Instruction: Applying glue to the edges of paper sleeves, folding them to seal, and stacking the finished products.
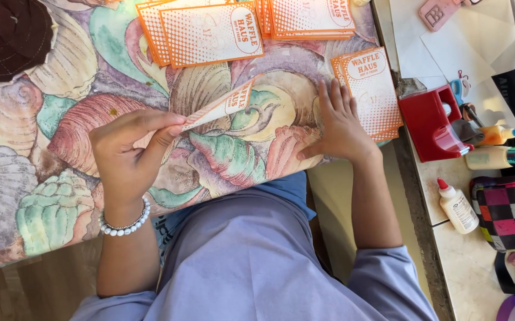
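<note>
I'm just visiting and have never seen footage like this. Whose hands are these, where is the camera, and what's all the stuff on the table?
There is no machine here: a person wears a camera on the head, looking down at their own hands. The left hand, with a bead bracelet, pinches an orange-and-white paper sleeve. The right hand lies flat beside a stack of sleeves on the shell-patterned cloth. More sleeves lie farther away. On the side counter stand a red tape dispenser and a glue bottle.
</note>
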